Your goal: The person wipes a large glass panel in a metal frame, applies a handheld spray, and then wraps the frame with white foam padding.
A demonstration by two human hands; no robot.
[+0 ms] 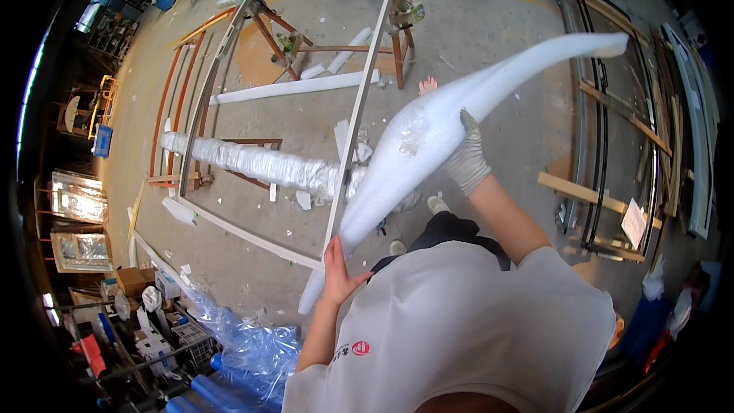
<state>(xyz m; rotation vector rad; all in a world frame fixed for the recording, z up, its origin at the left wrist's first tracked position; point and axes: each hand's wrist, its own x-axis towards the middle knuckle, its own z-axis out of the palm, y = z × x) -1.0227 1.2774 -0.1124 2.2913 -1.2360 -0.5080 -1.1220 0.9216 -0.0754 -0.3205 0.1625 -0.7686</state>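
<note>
A long white foam sheet (428, 134), folded lengthwise and bulging in the middle, stretches from the near corner of a pale metal frame (353, 130) up to the far right. My left hand (338, 274), bare, is closed around the foam's narrow lower part at that corner, thumb sticking out to the right. My right hand (468, 159), in a whitish glove, grips the foam's right edge near its middle. A patch of clear crumpled plastic (413, 134) shows on the foam. Bare fingers (427, 86) show past the foam's far side; whose they are I cannot tell.
Beneath the frame, a plastic-wrapped roll (260, 166) lies across, with brown trestles (397, 53) beyond. Dark metal frames and wooden strips (600, 199) lie at the right. Blue plastic film (252, 352) and a cluttered cart (153, 336) are at the near left. Scraps litter the floor.
</note>
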